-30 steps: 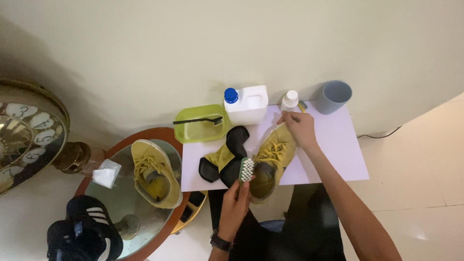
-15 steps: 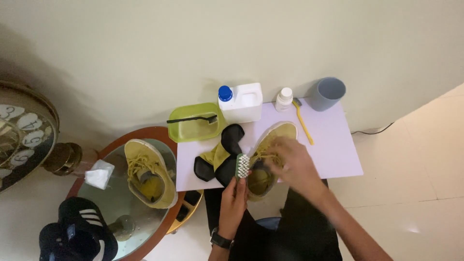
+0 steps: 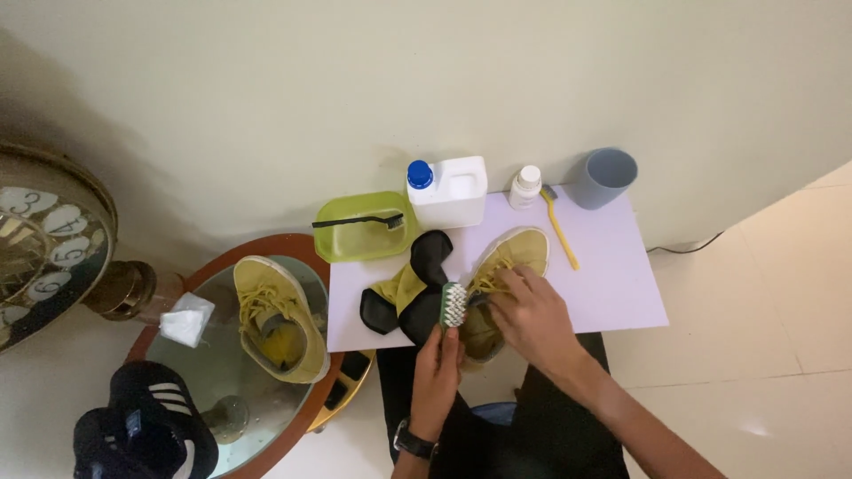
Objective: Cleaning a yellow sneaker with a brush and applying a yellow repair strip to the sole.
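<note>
Rear of yellow shoe hidden under right hand, black cap and clock cut off by frame edges

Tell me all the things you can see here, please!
Yellow shoe: 1, on the lilac board, under the right hand.
Second yellow shoe: 1, on the round glass table.
Scrub brush: 1, green with white bristles, in the left hand.
Cloth: 1, black and yellow, left of the board's shoe.
Green tub: 1, back left of board.
Black brush: 1, lying across the tub.
White jug: 1, blue cap, by the wall.
Small white bottle: 1, beside the jug.
Yellow toothbrush: 1, on the board.
Grey cup: 1, back right corner.
Black cap: 1, white stripes, bottom left.
Left hand: grip closed on the scrub brush.
Right hand: pressing on the shoe.
</note>
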